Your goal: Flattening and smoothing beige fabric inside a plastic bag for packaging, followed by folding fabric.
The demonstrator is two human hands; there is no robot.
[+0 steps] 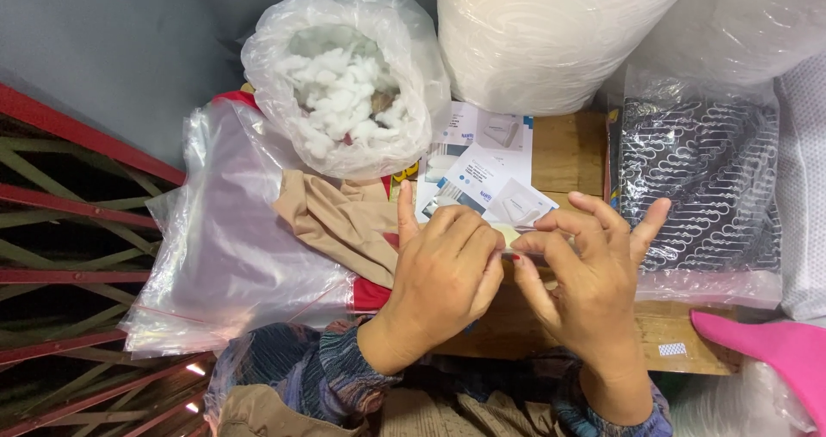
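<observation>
My left hand [443,269] and my right hand [585,269] meet over a wooden table [568,149]. Between the fingertips of both hands sits a small pale strip [509,235], pinched from either side; what it is I cannot tell. Just beyond the fingers lie printed paper cards [482,175], white with blue patches. A beige cloth [340,222] lies crumpled left of my left hand. My forearms wear dark patterned sleeves [301,372].
A clear plastic bag of white stuffing [344,80] stands at the back. A stack of clear plastic bags [228,239] lies left, a bagged black-and-white patterned fabric [701,183] right. A big white roll [551,33] stands behind. A red metal frame [77,230] runs along the left; something pink [766,342] lies at lower right.
</observation>
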